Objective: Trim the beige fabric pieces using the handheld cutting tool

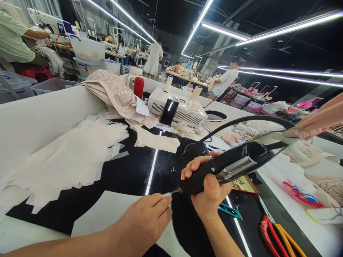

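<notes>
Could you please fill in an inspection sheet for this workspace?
Surface: black tabletop, with light streaks across it.
Things in hand: black tool with a metal lever; thin piece at its near end.
Clutter: pale fabric pile, phone by a white box, red-handled tool, teal tool.
Hands: right hand grips the black tool; left hand pinches the thin piece.
Cables: black cord arcs above the black tool.
Surroundings: sewing machine, people, ceiling lights.
</notes>
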{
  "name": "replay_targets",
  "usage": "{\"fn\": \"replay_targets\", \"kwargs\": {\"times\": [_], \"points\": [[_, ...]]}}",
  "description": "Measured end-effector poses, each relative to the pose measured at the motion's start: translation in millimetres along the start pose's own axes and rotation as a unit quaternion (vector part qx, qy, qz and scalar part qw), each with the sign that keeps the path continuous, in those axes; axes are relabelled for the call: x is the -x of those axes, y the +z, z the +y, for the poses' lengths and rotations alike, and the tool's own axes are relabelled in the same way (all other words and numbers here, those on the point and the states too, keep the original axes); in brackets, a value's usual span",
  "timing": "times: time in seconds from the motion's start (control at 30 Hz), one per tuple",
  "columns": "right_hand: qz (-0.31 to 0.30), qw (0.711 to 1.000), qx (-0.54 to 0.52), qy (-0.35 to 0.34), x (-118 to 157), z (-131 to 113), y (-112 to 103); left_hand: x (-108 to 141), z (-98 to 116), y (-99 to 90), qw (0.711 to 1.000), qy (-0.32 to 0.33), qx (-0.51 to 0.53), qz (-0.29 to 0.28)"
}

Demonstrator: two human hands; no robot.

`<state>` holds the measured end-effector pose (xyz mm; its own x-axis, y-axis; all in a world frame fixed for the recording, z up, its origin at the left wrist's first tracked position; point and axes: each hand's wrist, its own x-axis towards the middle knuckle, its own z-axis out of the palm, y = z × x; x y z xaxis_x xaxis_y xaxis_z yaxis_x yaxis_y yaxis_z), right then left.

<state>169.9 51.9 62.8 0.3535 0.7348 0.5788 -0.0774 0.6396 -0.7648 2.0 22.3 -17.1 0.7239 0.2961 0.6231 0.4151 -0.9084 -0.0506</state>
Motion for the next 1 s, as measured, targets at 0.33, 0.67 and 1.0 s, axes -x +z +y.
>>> {"fn": "replay_targets", "kwargs": {"times": [0.33,0.67,1.0], "points": [[-0.010,1.000,-0.019,-0.003,1.1,1.7,-2.0,-2.6,0.5,-3.6,1.000,-0.018,-0.005,-0.013],[-0.014,0.999,-0.031,-0.008,1.2,0.4,0.7,8.1,2.4,7.1,0.999,-0.030,-0.001,-0.025],[-0.016,0.999,-0.046,-0.017,1.0,2.1,1.2,8.1,-0.9,5.2,0.998,-0.017,-0.013,-0.059]]}}
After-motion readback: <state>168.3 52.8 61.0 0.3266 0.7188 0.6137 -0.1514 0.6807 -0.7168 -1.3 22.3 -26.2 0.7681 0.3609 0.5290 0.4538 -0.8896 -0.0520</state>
